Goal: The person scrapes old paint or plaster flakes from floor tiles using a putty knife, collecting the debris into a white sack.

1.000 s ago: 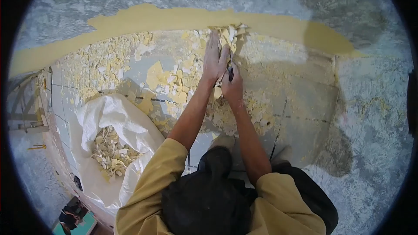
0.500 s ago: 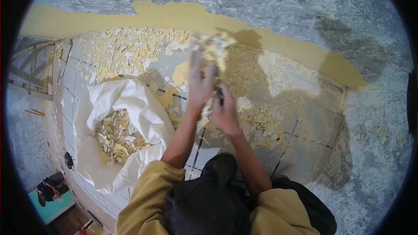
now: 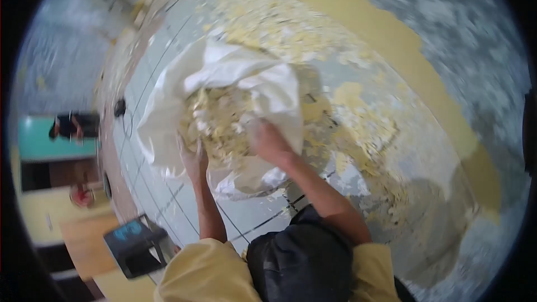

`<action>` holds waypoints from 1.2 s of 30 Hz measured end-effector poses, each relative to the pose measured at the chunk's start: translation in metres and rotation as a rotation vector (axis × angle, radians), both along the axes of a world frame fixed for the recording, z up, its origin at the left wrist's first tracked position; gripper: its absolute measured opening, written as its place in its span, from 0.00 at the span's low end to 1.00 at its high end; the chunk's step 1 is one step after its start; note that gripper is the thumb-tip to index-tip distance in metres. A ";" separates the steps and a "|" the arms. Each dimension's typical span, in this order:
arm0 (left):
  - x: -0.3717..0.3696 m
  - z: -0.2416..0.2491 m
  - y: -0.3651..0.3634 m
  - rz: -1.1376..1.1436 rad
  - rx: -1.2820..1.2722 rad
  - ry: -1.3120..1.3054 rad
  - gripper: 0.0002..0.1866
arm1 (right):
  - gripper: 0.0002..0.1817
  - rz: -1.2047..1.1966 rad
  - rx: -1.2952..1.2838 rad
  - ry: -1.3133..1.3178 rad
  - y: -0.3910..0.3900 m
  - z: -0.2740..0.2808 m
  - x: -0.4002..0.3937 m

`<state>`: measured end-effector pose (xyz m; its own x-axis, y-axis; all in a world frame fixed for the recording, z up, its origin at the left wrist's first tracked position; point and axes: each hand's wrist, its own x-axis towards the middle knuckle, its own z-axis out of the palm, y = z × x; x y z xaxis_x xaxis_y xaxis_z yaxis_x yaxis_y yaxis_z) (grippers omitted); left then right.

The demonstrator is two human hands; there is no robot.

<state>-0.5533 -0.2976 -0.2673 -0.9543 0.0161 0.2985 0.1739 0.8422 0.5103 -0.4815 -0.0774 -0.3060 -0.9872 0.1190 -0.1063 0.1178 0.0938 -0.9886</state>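
Observation:
A white sack (image 3: 165, 112) stands open on the tiled floor, with yellow and white flakes (image 3: 224, 117) inside it. My left hand (image 3: 194, 159) is at the sack's near left rim, its fingers apart and nothing held in them. Over the right part of the opening is my right hand (image 3: 265, 137), blurred by motion; whether it holds anything cannot be made out. Loose flakes appear in the sack's mouth between my two hands.
More flakes (image 3: 279, 25) lie on the floor along the wall, with another heap (image 3: 366, 128) right of the sack. A dark box-like object (image 3: 137, 246) is at the lower left. Another person (image 3: 75, 126) is at the far left.
Both hands have moved from the floor flakes by the wall to the sack, and the flakes between them are no longer held together. The view has turned left.

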 end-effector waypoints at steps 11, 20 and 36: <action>0.021 -0.002 0.072 -0.145 0.123 -0.118 0.23 | 0.20 -0.601 -0.112 -0.348 0.174 0.005 0.203; 0.120 -0.039 0.267 -0.990 0.258 -0.607 0.22 | 0.19 -1.301 -0.195 -0.442 0.174 -0.011 0.337; 0.085 -0.143 0.336 -1.060 -0.136 -0.427 0.38 | 0.21 -0.438 0.552 -1.225 0.160 -0.028 0.543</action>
